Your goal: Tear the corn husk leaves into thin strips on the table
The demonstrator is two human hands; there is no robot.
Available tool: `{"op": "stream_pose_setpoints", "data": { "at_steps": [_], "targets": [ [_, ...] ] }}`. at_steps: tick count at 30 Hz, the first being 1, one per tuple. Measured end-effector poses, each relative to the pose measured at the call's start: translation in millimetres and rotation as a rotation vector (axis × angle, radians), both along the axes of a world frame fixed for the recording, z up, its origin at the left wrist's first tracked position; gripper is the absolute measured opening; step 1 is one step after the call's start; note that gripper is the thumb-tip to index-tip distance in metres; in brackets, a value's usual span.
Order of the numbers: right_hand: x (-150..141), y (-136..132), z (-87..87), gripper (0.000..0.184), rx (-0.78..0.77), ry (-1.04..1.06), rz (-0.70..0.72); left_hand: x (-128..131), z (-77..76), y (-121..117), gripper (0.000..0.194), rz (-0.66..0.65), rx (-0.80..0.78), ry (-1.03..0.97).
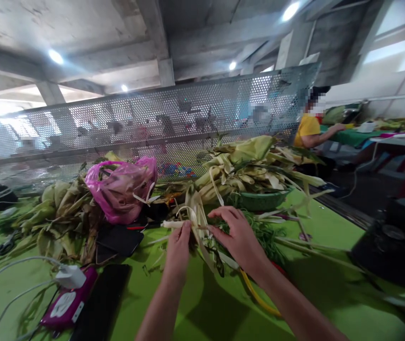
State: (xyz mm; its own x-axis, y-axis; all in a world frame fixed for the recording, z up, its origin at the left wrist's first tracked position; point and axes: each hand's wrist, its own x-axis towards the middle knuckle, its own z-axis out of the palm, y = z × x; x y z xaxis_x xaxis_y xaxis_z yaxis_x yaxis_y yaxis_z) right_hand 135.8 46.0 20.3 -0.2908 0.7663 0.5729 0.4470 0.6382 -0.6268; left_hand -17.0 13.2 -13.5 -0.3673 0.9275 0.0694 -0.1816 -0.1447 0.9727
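"Cream-coloured husk roll (pixel 170 224), held above the counter (pixel 142 298), to the right of the pink bag (pixel 120 192) and on its near side! Who's got it?"

"Left hand (pixel 179 239), thumb and fingers clamped on the roll. Right hand (pixel 237 232), farther right of the bag: thumb and forefinger look apart at the tips, but whether it pinches a strip, I can't tell."

"How would it handle?"

"Light as paper, I'd judge! The roll should be firmish; the loose husk strips (pixel 197 208) look soft, springy and easy to split. Dry and not slippery, I'd guess. Best grip: the thick part of the roll, never a frayed tip."

"And the looks?"

"Smooth, slim and blunt-ended, that roll! Strips flare beside it, right of the bag: long, ribbed, yellowish-white, one curling over the top, darker shreds dangling below."
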Motion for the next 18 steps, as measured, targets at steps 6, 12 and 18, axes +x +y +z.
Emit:
{"op": "stream_pose_setpoints", "data": {
  "at_steps": [6, 12, 18],
  "targets": [
    [-19.5, -18.2, 0.7, 0.014, 0.062, -0.196, -0.033, 5.6, 1.2, -1.1, 0.038, 0.067, 0.04, 0.055],
    [-29.8, -18.1, -5.2, 0.017, 0.027, -0.202, 0.063, 10.6, 5.1, -5.6, 0.036, 0.091, 0.017, -0.082],
    [-26.8, -20.2, -0.4, 0.017, 0.019, -0.161, 0.128, 8.0, 2.7, -3.2, 0.031, 0.066, 0.059, -0.253]
  ]
}}
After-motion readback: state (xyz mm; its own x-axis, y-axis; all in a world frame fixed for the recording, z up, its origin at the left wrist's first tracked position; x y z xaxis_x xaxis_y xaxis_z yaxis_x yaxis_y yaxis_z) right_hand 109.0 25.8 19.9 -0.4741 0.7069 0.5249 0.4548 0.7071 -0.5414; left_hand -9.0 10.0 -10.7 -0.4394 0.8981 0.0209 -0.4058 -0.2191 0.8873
